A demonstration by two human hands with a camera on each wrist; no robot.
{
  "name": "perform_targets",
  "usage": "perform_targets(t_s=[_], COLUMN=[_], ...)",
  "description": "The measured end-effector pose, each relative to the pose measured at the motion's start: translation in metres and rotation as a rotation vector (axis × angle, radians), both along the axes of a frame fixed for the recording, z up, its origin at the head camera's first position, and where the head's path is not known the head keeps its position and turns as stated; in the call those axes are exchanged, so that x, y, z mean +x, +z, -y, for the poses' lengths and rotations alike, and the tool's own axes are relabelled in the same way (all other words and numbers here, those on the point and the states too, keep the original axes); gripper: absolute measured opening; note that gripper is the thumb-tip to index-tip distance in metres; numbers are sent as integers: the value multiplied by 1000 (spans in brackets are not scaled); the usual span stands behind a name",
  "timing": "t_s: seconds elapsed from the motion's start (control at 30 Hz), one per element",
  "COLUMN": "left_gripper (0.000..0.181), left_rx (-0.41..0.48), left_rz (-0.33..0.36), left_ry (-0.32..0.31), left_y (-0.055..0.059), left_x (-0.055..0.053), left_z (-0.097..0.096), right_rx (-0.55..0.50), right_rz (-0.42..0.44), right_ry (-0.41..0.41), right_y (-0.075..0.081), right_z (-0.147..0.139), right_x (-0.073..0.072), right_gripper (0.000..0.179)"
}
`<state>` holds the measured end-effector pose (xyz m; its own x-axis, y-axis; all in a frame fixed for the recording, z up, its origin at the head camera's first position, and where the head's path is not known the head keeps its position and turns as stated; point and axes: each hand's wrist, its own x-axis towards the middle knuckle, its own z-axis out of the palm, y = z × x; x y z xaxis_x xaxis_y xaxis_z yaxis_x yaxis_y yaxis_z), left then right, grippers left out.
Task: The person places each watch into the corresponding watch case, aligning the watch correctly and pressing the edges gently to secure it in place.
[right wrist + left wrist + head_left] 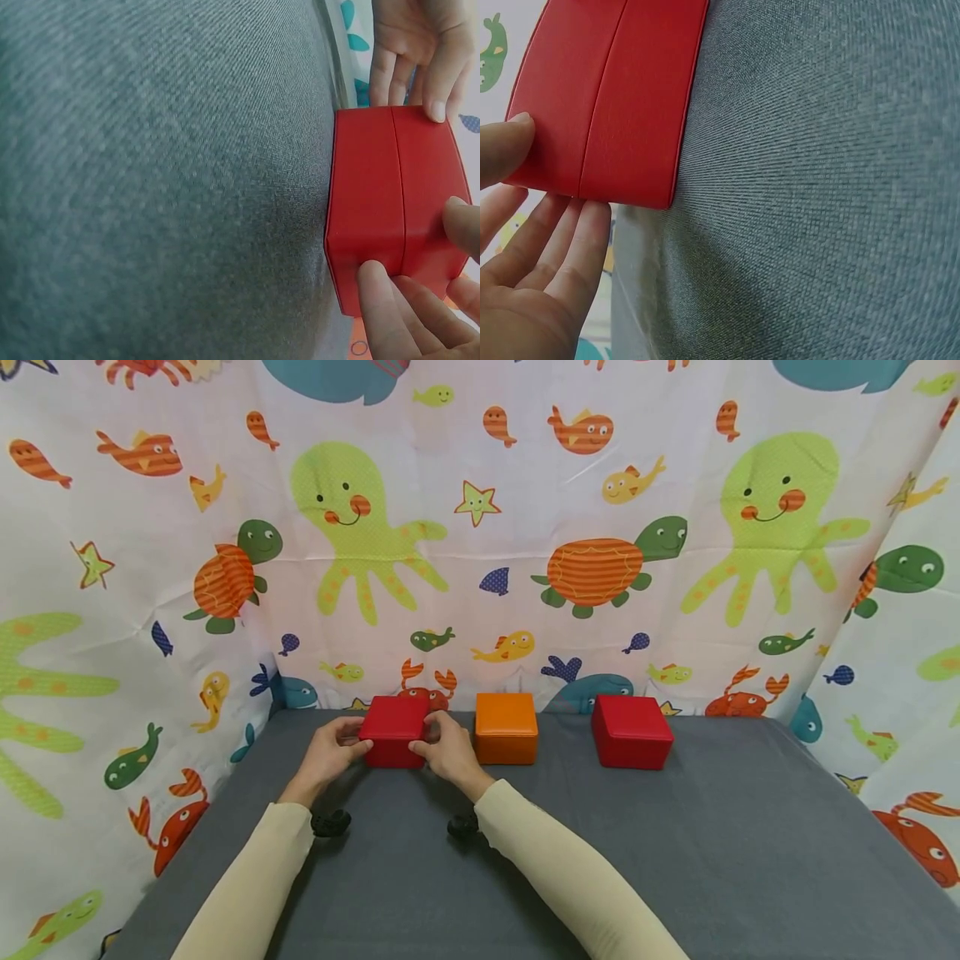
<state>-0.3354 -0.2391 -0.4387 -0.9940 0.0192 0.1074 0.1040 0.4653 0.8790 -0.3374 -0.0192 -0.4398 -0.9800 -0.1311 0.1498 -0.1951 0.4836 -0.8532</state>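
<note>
A red box [393, 731] sits on the grey cloth at the back left, held from both sides. My left hand [332, 756] grips its left side, thumb on the front face and fingers along the side. From the right, my right hand [452, 756] holds it the same way, its thumb on the front. A seam runs around the red box [604, 112] in the left wrist view, and the lid looks closed. The right wrist view shows both hands on the red box [371, 187]. An orange box [506, 731] stands just right of my right hand.
Another red box [632, 732] stands farther right in the same row. The grey cloth [712, 860] covers the table up to its back edge. Behind and at both sides hangs a white curtain [465, 435] printed with sea animals.
</note>
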Motion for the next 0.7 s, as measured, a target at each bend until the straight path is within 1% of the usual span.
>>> perform_targets(t_s=[0.23, 0.33, 0.4, 0.5, 0.6, 0.7], left_gripper=[51, 50, 49, 48, 46, 48], left_rx=[-9, -40, -73, -137, -228, -298], left_rz=[-9, -15, -28, -78, -166, -249], left_ry=[12, 24, 33, 61, 94, 99], left_y=[-1, -2, -2, -1, 3, 7], left_x=[-1, 1, 5, 14, 25, 35], left_z=[-6, -9, -12, -15, -19, -28], right_rx=[15, 42, 58, 67, 73, 93], right_rz=[5, 7, 11, 9, 1, -13], right_ry=[13, 37, 67, 126, 172, 209], right_y=[2, 4, 5, 9, 15, 20], right_z=[-5, -10, -14, -22, -32, -46], right_x=[1, 5, 8, 14, 20, 27], right_gripper=[49, 49, 50, 48, 44, 41])
